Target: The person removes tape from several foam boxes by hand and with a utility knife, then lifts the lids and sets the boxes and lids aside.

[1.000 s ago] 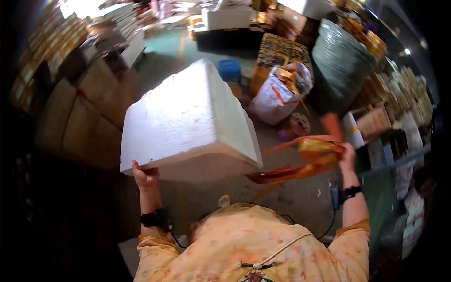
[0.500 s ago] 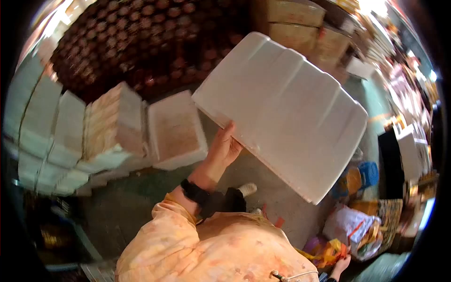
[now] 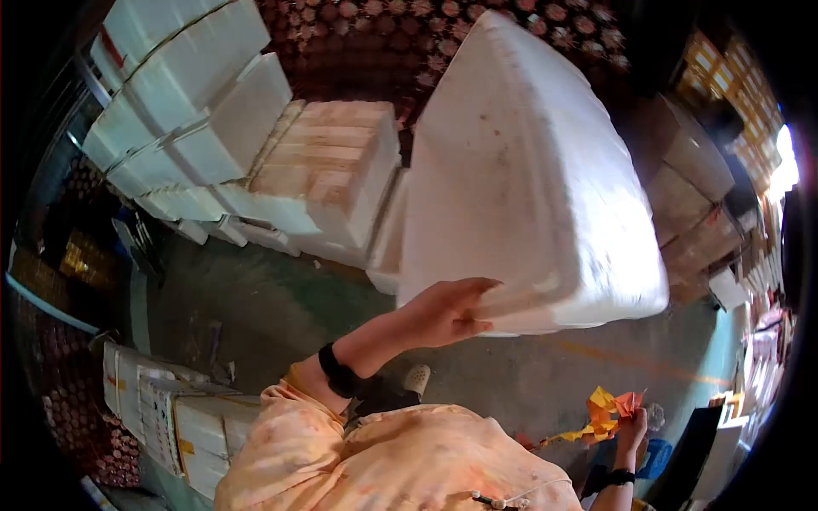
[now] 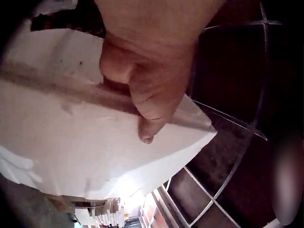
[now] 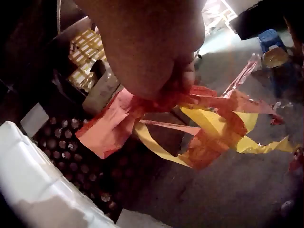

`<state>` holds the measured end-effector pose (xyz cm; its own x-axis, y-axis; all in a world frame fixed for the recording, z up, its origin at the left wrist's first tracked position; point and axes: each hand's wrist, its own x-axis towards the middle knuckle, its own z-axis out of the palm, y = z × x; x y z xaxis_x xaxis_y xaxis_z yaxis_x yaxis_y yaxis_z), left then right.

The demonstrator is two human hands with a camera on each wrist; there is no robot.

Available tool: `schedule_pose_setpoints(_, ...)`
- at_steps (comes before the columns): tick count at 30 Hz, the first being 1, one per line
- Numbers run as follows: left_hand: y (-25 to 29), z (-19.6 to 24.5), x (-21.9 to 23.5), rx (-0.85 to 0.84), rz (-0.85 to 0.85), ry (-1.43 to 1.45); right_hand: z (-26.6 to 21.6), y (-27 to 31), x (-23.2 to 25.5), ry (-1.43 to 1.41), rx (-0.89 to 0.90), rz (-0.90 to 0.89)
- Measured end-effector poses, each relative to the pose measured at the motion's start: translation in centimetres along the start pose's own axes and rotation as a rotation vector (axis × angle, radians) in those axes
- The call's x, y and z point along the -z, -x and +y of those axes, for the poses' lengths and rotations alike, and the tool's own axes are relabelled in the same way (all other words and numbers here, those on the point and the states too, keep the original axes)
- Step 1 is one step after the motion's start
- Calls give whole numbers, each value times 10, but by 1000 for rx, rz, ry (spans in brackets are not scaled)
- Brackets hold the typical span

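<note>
My left hand (image 3: 452,313) grips a large white foam box (image 3: 520,179) at its near lower edge. The box is held up and tilted in front of my body, with dark specks on one face. In the left wrist view the thumb (image 4: 151,126) lies over the foam box (image 4: 61,128), and the other fingers are mostly hidden. Low at the right, my right hand (image 3: 630,430) holds a crumpled bunch of red and yellow tape strips (image 3: 601,412). The strips (image 5: 209,142) dangle in loose loops below that hand in the right wrist view.
Stacked white foam boxes (image 3: 187,102) stand at the left, with brownish ones (image 3: 328,153) beside them. Behind is a wall of dark round-ended items (image 3: 366,25). Strapped boxes (image 3: 179,417) lie lower left. Cartons (image 3: 690,187) and a blue container (image 3: 654,460) are at the right.
My view has turned left, from the floor with bags and cartons to the stacked foam boxes. The foam box has swung round with my left hand, and the right hand still holds the strips.
</note>
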<state>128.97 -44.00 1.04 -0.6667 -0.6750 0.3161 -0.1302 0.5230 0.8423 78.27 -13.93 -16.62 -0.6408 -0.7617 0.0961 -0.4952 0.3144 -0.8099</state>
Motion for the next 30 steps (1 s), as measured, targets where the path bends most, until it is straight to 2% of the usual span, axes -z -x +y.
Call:
schedule_pose_setpoints(2, 5, -10, 28, -167, 3, -257, -23, -27, -39, -260, -69, -29)
schedule_pose_setpoints(6, 22, -32, 83, -106, 2, -462, -63, -76, -92, -487, -168, -98)
schedule_pose_setpoints(9, 39, -48, 115, -100, 67, -741, -93, -100, -116, -364, -31, -85)
schedule_pose_setpoints(12, 50, -64, 157, -57, 95, -1003, -129, -127, -137, -410, 17, -104)
schedule_pose_setpoints(14, 48, -63, 189, 81, 77, -1059, -190, -139, -159, -406, 8, -118)
schedule_pose_setpoints(15, 49, -61, 203, 146, 67, -1086, -189, -154, -163, -493, 15, -184)
schedule_pose_setpoints(16, 52, -74, 216, 82, 121, -1167, -203, -164, -174, -307, 127, -168)
schedule_pose_setpoints(18, 52, -90, 245, 231, 76, -1155, -238, -187, -197, 72, 344, -138)
schedule_pose_setpoints(21, 60, -127, 285, 281, 6, -1353, -292, -222, -228, 164, 522, -155)
schedule_pose_setpoints(23, 59, -159, 313, 494, -109, -1459, -309, -250, -256, 222, 660, -168)
schedule_pose_setpoints(24, 55, -162, 320, 602, -168, -1500, -332, -257, -266, 258, 726, -175)
schedule_pose_setpoints(25, 57, -163, 326, 653, -7, -1473, -358, -257, -275, 255, 717, -195)
schedule_pose_setpoints(28, 56, -160, 351, 730, -49, -1611, -379, -277, -314, 187, 868, -246)
schedule_pose_setpoints(30, 58, -163, 373, 738, -24, -1561, -395, -282, -332, 226, 829, -332)
